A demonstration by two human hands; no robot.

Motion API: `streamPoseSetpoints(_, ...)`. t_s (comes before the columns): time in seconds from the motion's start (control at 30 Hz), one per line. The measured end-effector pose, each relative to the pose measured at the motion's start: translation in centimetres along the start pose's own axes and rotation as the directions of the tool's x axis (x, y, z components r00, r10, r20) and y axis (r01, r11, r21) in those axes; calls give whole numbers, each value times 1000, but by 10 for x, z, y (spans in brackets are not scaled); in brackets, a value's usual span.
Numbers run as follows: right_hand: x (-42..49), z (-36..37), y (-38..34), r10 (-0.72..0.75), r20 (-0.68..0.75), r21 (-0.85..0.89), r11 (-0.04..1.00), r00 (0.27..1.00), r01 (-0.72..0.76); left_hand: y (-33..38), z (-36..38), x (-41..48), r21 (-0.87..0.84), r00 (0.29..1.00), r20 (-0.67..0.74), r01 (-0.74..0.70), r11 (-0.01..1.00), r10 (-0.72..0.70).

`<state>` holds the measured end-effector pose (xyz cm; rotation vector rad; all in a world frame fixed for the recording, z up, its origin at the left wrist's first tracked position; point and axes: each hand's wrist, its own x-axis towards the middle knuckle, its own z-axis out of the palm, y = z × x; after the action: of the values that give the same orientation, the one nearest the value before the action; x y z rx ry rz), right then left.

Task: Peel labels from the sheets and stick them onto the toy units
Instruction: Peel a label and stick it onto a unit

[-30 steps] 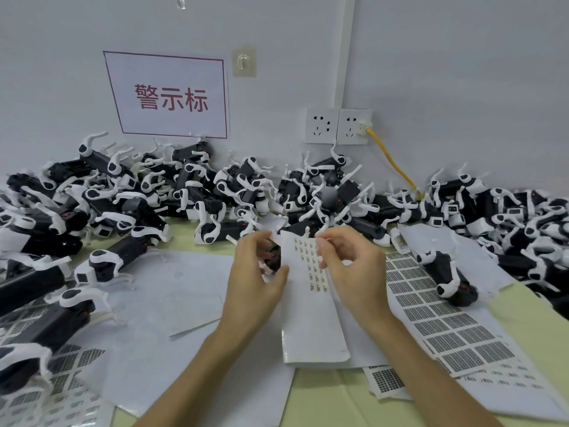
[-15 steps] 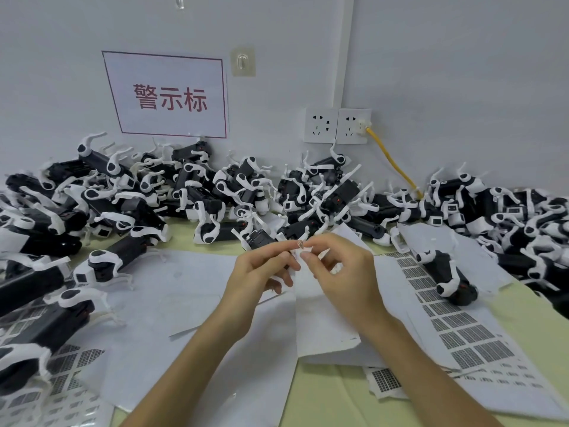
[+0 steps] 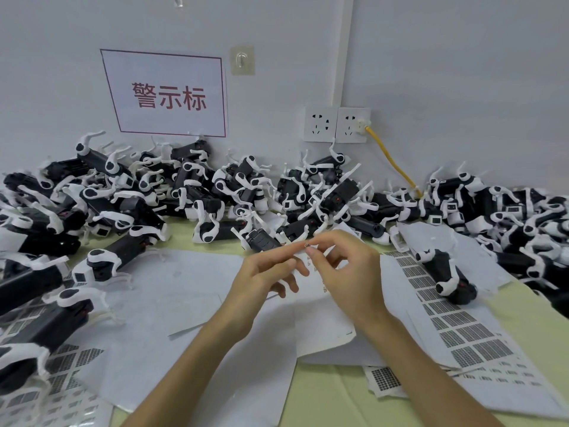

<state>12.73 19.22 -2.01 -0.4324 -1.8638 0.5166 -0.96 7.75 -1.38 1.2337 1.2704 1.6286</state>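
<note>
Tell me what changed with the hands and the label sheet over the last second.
The label sheet, held upright by both hands a second ago, was let go and now lies beneath them. The left hand and right hand drew together, and their fingertips now pinch a tiny peeled label between them. The pile of toy units and the other sheets stayed put.

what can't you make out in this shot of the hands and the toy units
- Head view: label print, too small; pinched between left hand and right hand.
- Head view: sheet under them, print mostly covered by the hands.
- Head view: toy units at the left, cut off by the frame edge.
</note>
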Motion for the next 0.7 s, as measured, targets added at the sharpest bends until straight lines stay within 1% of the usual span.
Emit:
streamPoseSetpoints(0.13, 1, -1, 1, -3, 0, -17, 1000, 1000, 3, 0, 1, 0, 29, 999, 38, 26, 999, -27)
streamPoseSetpoints(0.2, 1, 0, 1, -8, 11, -12, 1000, 1000, 8, -1, 1, 0, 36, 999, 33, 32, 999, -33)
streamPoseSetpoints(0.27, 1, 1, 0, 1, 28, 0, 1000, 1000, -1, -2, 2, 1, 45, 1000, -7, 23, 999, -23)
streamPoseSetpoints(0.3, 0, 1, -1, 5, 35, 6, 1000, 999, -6, -4, 2, 2, 58, 998, -59, 18, 998, -15)
streamPoseSetpoints(0.37, -1, 2, -1, 22, 36, 17, 1000, 999, -22, -8, 1, 6, 104, 973, -232, 34, 994, -9)
streamPoseSetpoints(0.43, 0, 2, -1, 55, 30, 35, 998, 998, -56, -15, -6, 8, 154, 901, -435, 78, 985, -3)
streamPoseSetpoints(0.5, 1, 0, -1, 81, 24, 55, 995, 996, -83, -19, -14, 9, 132, 835, -550, 117, 984, -26)
streamPoseSetpoints(0.57, 1, 0, -2, 87, 24, 68, 994, 996, -88, -21, -16, 11, 7, 812, -570, 153, 988, -122)
streamPoseSetpoints(0.63, 1, 1, -3, 92, 35, 71, 993, 995, -95, -23, -13, 13, -139, 828, -506, 199, 970, -242)
streamPoseSetpoints(0.67, 1, 1, -3, 98, 41, 71, 992, 994, -101, -25, -11, 14, -165, 842, -467, 216, 962, -269)
streamPoseSetpoints(0.7, 1, 2, -3, 106, 46, 73, 991, 993, -110, -26, -10, 14, -145, 858, -441, 221, 964, -263)
